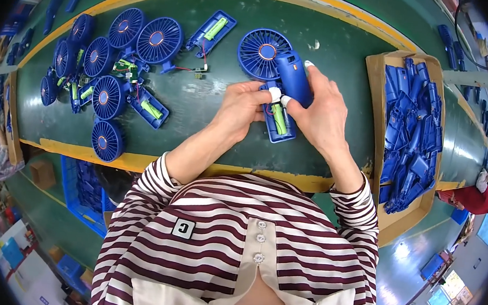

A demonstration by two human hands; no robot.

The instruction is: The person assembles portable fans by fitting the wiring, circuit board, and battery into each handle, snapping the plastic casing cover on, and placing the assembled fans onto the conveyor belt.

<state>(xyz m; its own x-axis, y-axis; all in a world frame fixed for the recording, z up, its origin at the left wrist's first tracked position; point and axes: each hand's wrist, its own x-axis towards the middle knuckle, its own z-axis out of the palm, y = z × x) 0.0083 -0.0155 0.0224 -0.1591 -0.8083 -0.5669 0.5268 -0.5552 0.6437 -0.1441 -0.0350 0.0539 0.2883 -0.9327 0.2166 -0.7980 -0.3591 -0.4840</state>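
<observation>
A blue handheld fan (265, 52) lies on the green table in front of me, its round grille at the far end. Its handle is uncovered toward me and shows a green battery cell (279, 118). My left hand (241, 107) grips the handle from the left, with a white cover on the thumb tip. In my right hand (323, 110) is a blue handle cover (294, 77), tilted above the right side of the uncovered handle. White covers also sit on some right fingertips. The fingers hide part of the handle's inside.
Several blue fans (109, 98) with open handles, cells and small circuit boards lie in a cluster at the left. An open handle half with a cell (212, 32) lies farther back. At the right, a cardboard box (379, 123) holds many blue handle covers (411, 132).
</observation>
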